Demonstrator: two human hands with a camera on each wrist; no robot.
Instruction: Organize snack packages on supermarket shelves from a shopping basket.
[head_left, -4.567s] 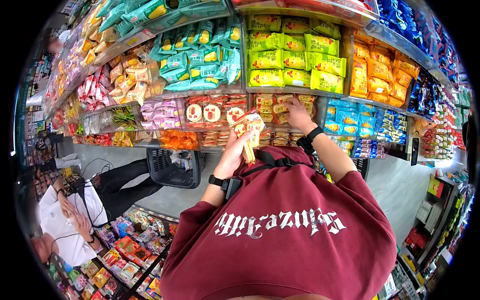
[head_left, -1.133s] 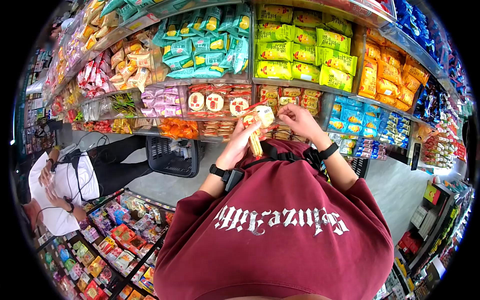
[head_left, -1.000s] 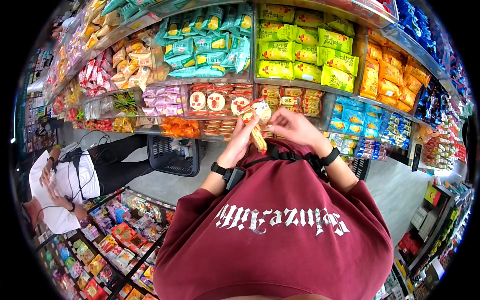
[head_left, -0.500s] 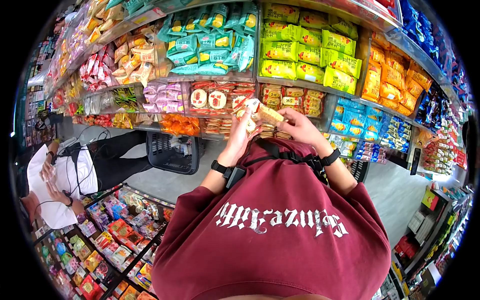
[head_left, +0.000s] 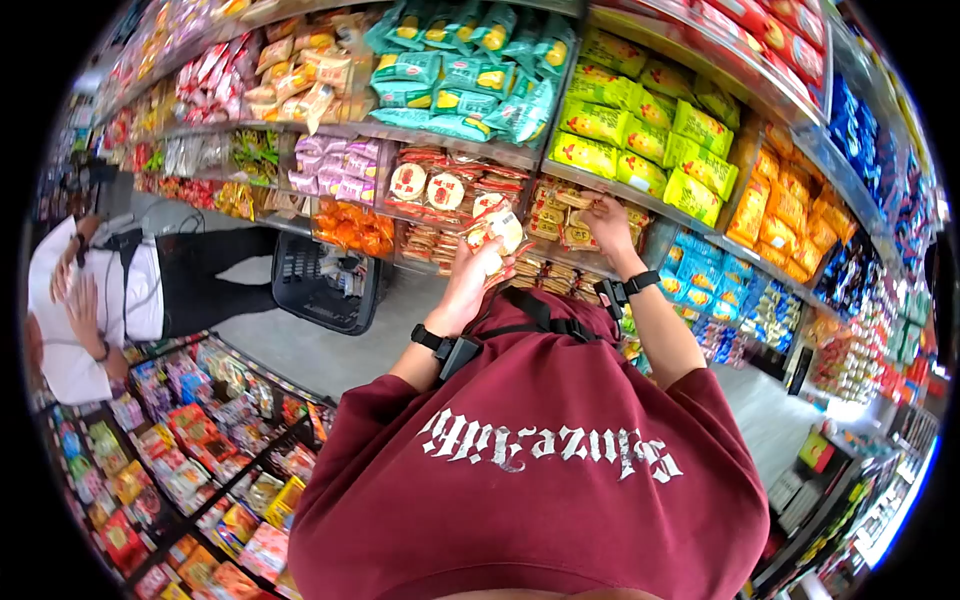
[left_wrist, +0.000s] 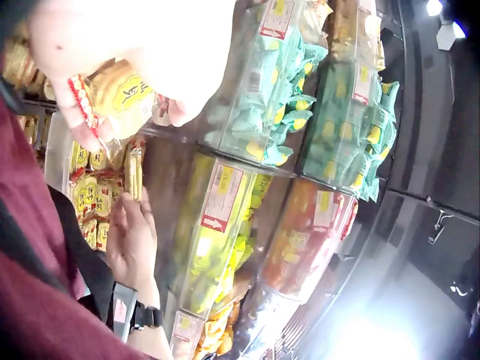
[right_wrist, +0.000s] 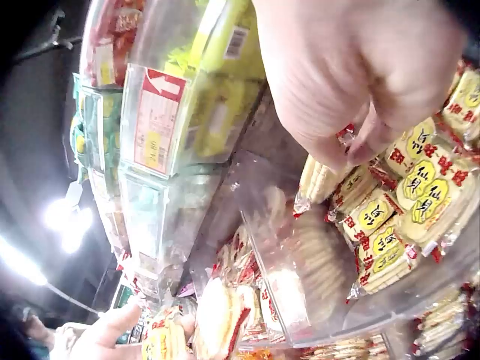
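Several clear-wrapped cracker packets [head_left: 497,236] are gripped in the left hand [head_left: 466,288], in front of the shelf bins. A round pale cracker and a yellow-labelled packet [left_wrist: 124,94] show at the fingers of the left hand [left_wrist: 150,52]. The right hand [head_left: 613,235] reaches into a bin of yellow-labelled packets. Its thumb and fingers pinch one packet upright [left_wrist: 134,171] in the left wrist view; the right wrist view shows that packet [right_wrist: 318,178] under the curled right hand [right_wrist: 360,82]. More of the same packets [right_wrist: 427,191] lie beside it.
Clear bin walls [right_wrist: 266,255] stand around the right hand. Green packs [head_left: 655,130] and teal packs [head_left: 465,75] fill the bins above. A black basket [head_left: 325,285] is on the floor at left, near a person in a white shirt [head_left: 95,300].
The right hand has left the left hand's side and moved up into the bin of yellow-labelled packets. The left hand still holds its packets. The head view has shifted and tilted.
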